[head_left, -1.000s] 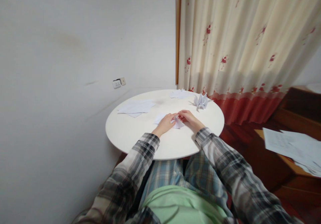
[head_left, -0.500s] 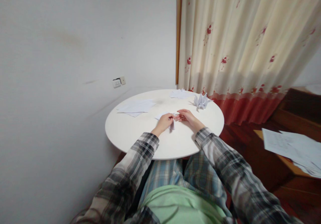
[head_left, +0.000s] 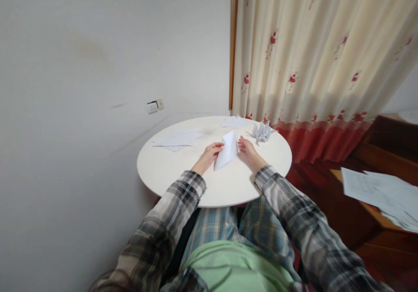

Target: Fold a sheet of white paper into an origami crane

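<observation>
A folded sheet of white paper [head_left: 227, 151] is held slanted over the round white table [head_left: 170, 170], one pointed end toward me. My left hand [head_left: 211, 154] grips its left edge, the thumb and fingers closed on it. At the paper's right edge is my right hand [head_left: 247, 149], its fingers stretched out and slightly apart. Whether those fingertips touch the edge I cannot tell. Beyond my right hand lies a cluster of folded white paper pieces [head_left: 261, 132] with points sticking up.
Flat sheets of white paper [head_left: 178, 139] lie at the table's left, and more paper [head_left: 233, 122] at its far edge. A wall socket [head_left: 152, 107] is on the left wall. A curtain [head_left: 294, 65] hangs behind. Printed sheets [head_left: 382, 191] rest on wooden furniture at the right.
The folded paper has been turned so its broad face shows. My hands have moved apart, the left slightly left and the right slightly right, and the right fingers have straightened.
</observation>
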`<state>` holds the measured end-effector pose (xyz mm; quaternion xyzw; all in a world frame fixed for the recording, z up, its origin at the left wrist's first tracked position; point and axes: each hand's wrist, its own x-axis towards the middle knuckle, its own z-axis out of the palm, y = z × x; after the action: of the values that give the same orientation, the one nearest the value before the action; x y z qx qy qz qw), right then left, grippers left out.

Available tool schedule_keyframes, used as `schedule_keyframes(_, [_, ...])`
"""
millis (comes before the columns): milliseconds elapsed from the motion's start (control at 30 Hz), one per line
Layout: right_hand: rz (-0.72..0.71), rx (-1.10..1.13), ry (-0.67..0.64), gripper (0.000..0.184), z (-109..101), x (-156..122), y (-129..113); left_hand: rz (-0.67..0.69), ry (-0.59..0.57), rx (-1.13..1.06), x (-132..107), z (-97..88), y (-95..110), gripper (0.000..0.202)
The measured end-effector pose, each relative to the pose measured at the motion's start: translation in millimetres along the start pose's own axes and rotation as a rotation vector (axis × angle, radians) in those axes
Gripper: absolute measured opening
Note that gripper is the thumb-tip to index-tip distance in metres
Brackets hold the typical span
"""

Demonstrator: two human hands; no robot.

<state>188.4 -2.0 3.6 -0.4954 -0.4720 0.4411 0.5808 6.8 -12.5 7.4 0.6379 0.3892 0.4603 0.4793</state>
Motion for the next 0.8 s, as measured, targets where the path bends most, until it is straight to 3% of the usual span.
schedule_keyframes(167, [-0.112, -0.069, 0.1, 0.026, -3, 7, 6, -0.007, 0.053, 0.123, 7, -2.2, -7, 0.033])
schedule_keyframes(267, [-0.069, -0.127, 0.206, 0.028, -5, 13, 12, 0.009, 0.107, 0.314, 11, -4.6, -12, 0.031])
schedule_keyframes(367, [-0.093, -0.338, 0.275, 0.033, -7, 17, 17, 0.106, 0.129, 0.574, 10, -7.4, -15, 0.029])
schedule_keyframes(533, [-0.179, -0.728, 0.246, 0.033, -6, 13, 17, 0.281, 0.073, 1.053, 2, -9.7, -15, 0.031])
schedule_keyframes(800, [-0.176, -0.878, 0.176, 0.038, -4, 4, 10, 0.234, -0.152, 1.27, 2, -4.6, -16, 0.042])
